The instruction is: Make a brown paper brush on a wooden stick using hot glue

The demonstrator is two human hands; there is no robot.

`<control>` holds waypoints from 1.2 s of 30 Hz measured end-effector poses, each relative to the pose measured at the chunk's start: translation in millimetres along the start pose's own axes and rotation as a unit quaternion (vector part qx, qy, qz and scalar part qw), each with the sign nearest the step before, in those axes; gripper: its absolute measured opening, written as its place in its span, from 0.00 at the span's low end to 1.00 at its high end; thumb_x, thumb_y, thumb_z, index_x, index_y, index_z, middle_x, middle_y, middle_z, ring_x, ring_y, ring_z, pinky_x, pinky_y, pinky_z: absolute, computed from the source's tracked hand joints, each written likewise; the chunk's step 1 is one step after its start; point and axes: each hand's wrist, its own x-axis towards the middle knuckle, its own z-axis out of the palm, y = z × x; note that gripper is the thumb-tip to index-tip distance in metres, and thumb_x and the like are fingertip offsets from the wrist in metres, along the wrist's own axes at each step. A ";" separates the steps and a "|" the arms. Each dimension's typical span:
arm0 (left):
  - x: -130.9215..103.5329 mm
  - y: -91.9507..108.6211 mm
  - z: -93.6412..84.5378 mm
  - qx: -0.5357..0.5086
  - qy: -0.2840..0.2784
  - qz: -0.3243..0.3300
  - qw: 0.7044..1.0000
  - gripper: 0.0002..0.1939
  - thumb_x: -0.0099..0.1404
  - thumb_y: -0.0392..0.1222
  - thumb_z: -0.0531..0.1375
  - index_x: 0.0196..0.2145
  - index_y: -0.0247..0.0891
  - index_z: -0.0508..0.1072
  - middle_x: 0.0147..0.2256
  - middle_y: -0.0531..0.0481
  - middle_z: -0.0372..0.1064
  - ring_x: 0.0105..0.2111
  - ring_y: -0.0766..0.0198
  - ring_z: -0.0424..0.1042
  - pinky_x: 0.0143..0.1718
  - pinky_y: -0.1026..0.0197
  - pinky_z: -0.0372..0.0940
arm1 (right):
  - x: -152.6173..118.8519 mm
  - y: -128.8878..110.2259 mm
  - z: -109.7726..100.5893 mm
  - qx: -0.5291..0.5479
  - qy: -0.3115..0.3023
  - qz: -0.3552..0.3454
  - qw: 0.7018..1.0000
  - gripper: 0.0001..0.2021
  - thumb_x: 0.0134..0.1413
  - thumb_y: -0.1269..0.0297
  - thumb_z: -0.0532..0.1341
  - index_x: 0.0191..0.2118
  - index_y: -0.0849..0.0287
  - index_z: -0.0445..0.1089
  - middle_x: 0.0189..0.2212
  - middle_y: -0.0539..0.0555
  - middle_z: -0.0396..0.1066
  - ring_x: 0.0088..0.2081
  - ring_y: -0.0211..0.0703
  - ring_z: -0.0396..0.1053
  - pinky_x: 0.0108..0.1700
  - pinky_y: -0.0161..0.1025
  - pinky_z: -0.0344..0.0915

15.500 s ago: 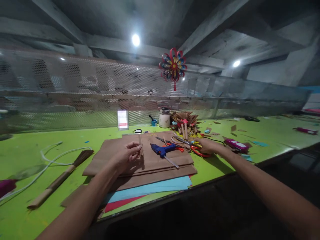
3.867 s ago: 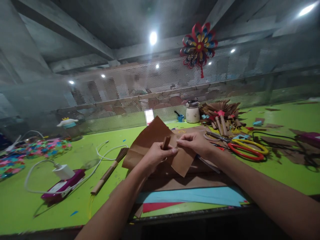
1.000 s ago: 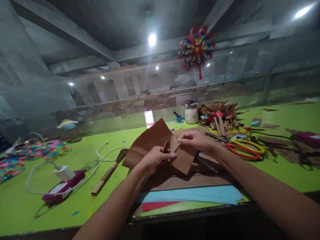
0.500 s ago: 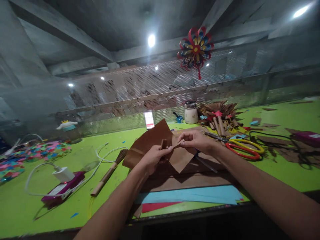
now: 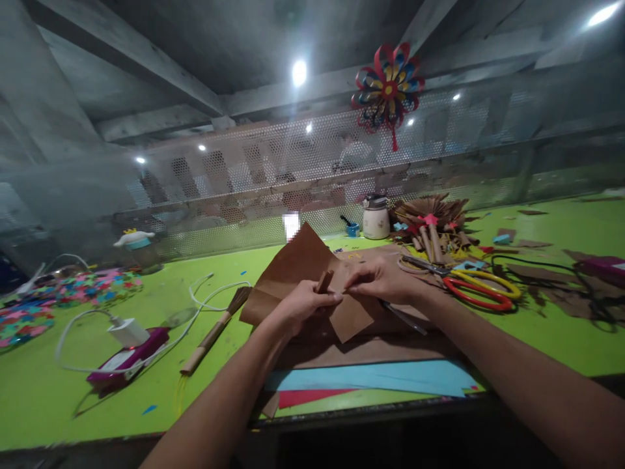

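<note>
A creased sheet of brown paper (image 5: 276,280) is gripped in my left hand (image 5: 308,303), its upper corner pointing up and a lower flap hanging toward me. A small folded roll of the same paper (image 5: 324,281) sticks up beside my left thumb. My right hand (image 5: 375,280) is closed in a pinch at the paper's right side, close to the left fingertips; what lies between those fingers is too small to tell. Below the hands, brown paper sheets (image 5: 336,355) lie stacked behind light blue paper strips (image 5: 371,379) and a red strip (image 5: 312,397).
Scissors with red and yellow handles (image 5: 481,293) lie right of my hands. Behind them are fan-like brown paper pieces (image 5: 434,212) and a white jar (image 5: 375,221). A rolled paper brush (image 5: 209,339), a purple power strip (image 5: 129,358) and colourful paper stars (image 5: 97,286) are leftward.
My right hand has shifted slightly, and its fingers now point down at the paper. The paper's upper corner has tilted left, and the view has moved a little.
</note>
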 end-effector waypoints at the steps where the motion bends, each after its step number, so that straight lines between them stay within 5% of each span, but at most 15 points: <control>1: -0.6 1.0 0.4 0.001 0.002 -0.001 1.000 0.12 0.44 0.42 0.67 0.21 0.32 0.69 0.17 0.56 0.59 0.18 0.72 0.54 0.22 0.66 0.48 | -0.1 0.6 -0.1 -0.003 0.001 -0.001 1.000 0.07 0.45 0.64 0.62 0.28 0.61 0.76 0.23 0.52 0.72 0.26 0.37 0.66 0.28 0.34 0.63; 11: 1.2 -2.0 -4.7 0.016 0.021 0.023 0.999 0.11 0.45 0.39 0.65 0.26 0.31 0.72 0.20 0.55 0.60 0.20 0.72 0.56 0.23 0.66 0.49 | -0.8 7.9 1.3 0.053 0.014 0.021 0.998 0.09 0.43 0.62 0.63 0.30 0.61 0.77 0.25 0.54 0.74 0.27 0.38 0.68 0.29 0.34 0.64; 16: 1.5 -3.6 -8.2 -0.064 -0.034 0.013 0.997 0.09 0.47 0.36 0.61 0.29 0.29 0.73 0.19 0.55 0.58 0.19 0.73 0.53 0.19 0.67 0.42 | -1.5 7.9 3.3 0.054 0.009 -0.010 0.998 0.09 0.45 0.61 0.63 0.30 0.61 0.77 0.26 0.55 0.74 0.29 0.40 0.69 0.31 0.35 0.66; 21: 3.0 -4.7 -5.9 -0.074 -0.019 -0.002 0.997 0.11 0.50 0.43 0.61 0.21 0.31 0.69 0.18 0.54 0.57 0.19 0.72 0.53 0.19 0.66 0.42 | -0.8 3.7 4.2 0.042 0.018 -0.029 0.999 0.07 0.46 0.63 0.62 0.28 0.59 0.77 0.26 0.54 0.74 0.29 0.40 0.69 0.31 0.36 0.66; 36: 4.0 -5.5 -0.3 -0.005 0.021 0.014 1.000 0.17 0.42 0.48 0.67 0.18 0.32 0.67 0.15 0.58 0.54 0.18 0.74 0.50 0.21 0.65 0.44 | -1.9 14.2 3.5 0.106 0.005 0.072 0.992 0.09 0.41 0.62 0.65 0.30 0.61 0.76 0.25 0.53 0.73 0.29 0.38 0.68 0.32 0.36 0.64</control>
